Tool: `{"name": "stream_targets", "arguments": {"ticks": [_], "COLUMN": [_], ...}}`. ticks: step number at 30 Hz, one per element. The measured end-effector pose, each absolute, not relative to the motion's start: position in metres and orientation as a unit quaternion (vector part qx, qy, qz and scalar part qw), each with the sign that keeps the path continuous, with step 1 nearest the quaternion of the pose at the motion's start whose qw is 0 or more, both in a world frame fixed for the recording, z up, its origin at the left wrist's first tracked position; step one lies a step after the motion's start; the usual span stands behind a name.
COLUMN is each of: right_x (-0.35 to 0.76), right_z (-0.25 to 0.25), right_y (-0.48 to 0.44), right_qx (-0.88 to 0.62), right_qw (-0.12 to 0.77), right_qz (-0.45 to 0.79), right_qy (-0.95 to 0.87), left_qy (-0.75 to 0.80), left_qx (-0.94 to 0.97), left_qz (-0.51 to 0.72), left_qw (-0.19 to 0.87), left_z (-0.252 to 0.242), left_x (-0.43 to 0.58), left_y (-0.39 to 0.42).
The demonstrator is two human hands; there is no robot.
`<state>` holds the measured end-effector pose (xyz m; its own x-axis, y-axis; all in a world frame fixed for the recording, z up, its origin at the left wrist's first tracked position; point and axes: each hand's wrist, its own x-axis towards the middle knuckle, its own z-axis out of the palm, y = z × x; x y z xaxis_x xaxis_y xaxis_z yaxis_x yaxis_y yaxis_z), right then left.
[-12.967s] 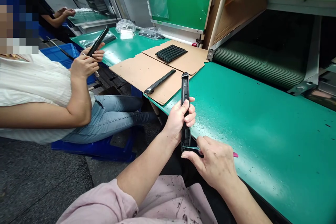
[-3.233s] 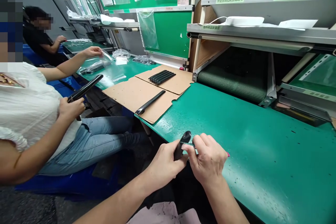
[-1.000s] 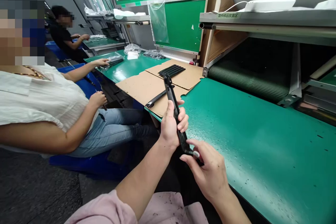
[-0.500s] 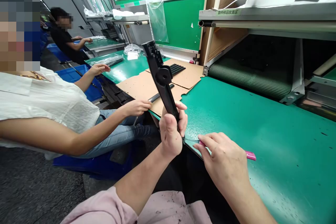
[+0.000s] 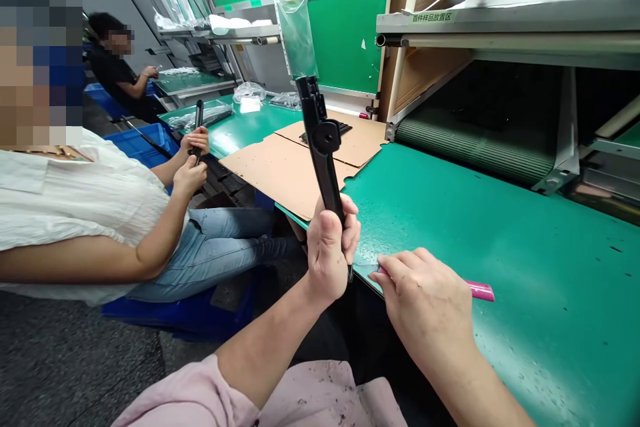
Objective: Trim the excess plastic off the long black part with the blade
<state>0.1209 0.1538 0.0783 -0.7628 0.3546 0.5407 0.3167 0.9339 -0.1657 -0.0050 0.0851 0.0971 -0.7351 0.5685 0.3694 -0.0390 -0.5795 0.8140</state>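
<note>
My left hand (image 5: 331, 247) is closed round a long black plastic part (image 5: 324, 153), held upright and tilted slightly left, with a round knob-like boss on its upper half. In my right hand (image 5: 425, 297) is a knife with a pink handle (image 5: 481, 290), whose back end sticks out past the palm. Its thin blade (image 5: 367, 267) points left, close to the lower end of the black part; whether it touches there I cannot tell.
The green table (image 5: 500, 233) carries flattened cardboard (image 5: 275, 170) with black parts on it. To my left a co-worker (image 5: 85, 213) holds a black piece (image 5: 199, 127) in both hands. A dark ribbed conveyor belt (image 5: 475, 147) runs under the shelf (image 5: 480, 23) at the back right.
The black part in my left hand has swung more upright, its top going right. My right hand has hardly moved. The co-worker has lifted a black piece off the cardboard and now holds it two-handed.
</note>
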Motion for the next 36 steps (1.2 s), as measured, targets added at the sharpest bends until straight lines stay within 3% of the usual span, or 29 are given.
{"name": "stream_targets", "arguments": {"ticks": [5, 10, 18, 22, 29, 36], "right_x": [0.129, 0.132, 0.118, 0.121, 0.134, 0.129], "right_z": [0.065, 0.047, 0.05, 0.05, 0.038, 0.028], "right_y": [0.163, 0.153, 0.145, 0.148, 0.14, 0.131], "right_qx": [-0.144, -0.151, -0.145, -0.133, -0.143, -0.155], "right_qw": [0.314, 0.278, 0.272, 0.269, 0.404, 0.458], "right_qz": [0.133, 0.241, 0.153, 0.193, 0.359, 0.318], "right_qy": [-0.929, -0.918, -0.939, -0.934, -0.829, -0.815], "left_qy": [0.455, 0.481, 0.465, 0.462, 0.464, 0.458], "left_qx": [0.265, 0.179, 0.15, 0.141, 0.105, 0.112], "left_qz": [0.822, 0.791, 0.775, 0.782, 0.794, 0.782], "left_qw": [0.215, 0.332, 0.402, 0.394, 0.378, 0.409], "left_z": [0.098, 0.087, 0.079, 0.078, 0.075, 0.074], "left_x": [-0.021, -0.031, -0.031, -0.035, -0.038, -0.029], "left_y": [0.094, 0.105, 0.106, 0.107, 0.107, 0.105]}}
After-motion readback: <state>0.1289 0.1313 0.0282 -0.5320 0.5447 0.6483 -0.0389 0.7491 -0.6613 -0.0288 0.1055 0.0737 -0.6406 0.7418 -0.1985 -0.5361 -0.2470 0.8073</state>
